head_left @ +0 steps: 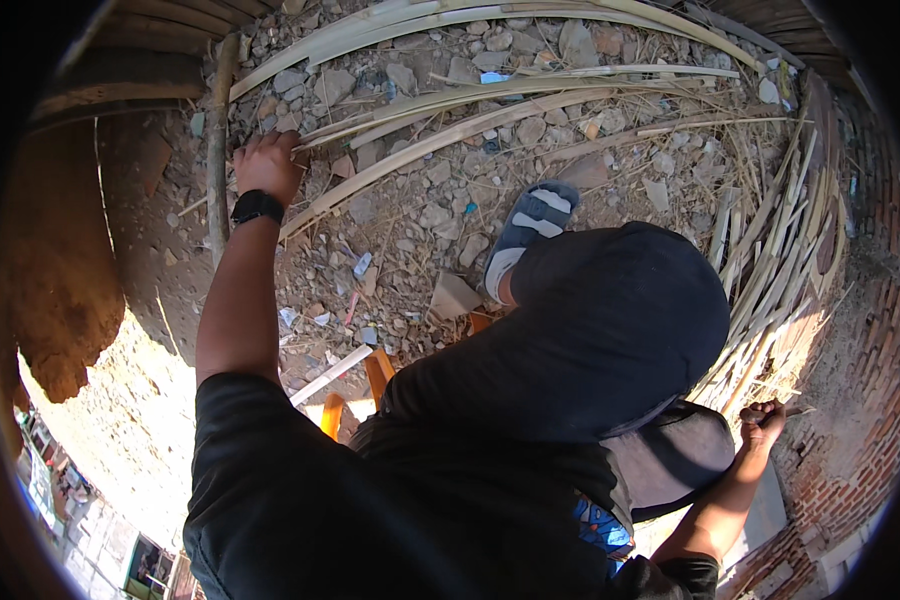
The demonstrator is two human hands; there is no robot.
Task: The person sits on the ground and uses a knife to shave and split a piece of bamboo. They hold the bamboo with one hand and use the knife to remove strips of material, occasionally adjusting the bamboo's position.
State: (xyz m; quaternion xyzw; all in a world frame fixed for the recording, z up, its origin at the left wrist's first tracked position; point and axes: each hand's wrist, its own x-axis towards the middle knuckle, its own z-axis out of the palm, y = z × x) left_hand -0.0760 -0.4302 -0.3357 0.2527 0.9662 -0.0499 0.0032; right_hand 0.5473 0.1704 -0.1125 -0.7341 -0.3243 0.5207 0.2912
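Observation:
My left hand point(267, 162), with a black watch point(257, 206) on the wrist, reaches out over the rubble and closes its fingers on the near ends of long pale bamboo strips point(440, 125) lying across the ground. My right hand point(765, 416) is low at the right, clenched in a fist beside a stack of split bamboo strips point(780, 250). A thin sliver seems to stick out of the fist, though this is hard to make out. My black-clad knee point(610, 330) fills the middle, and my foot in a grey-and-white slipper point(532, 230) stands on the stones.
Broken stones and brick bits point(420, 230) cover the ground. A thin upright pole point(217, 150) stands left of my left hand. A red brick wall point(870, 400) runs down the right. An orange frame point(375, 375) and a white bar point(330, 375) lie near my leg.

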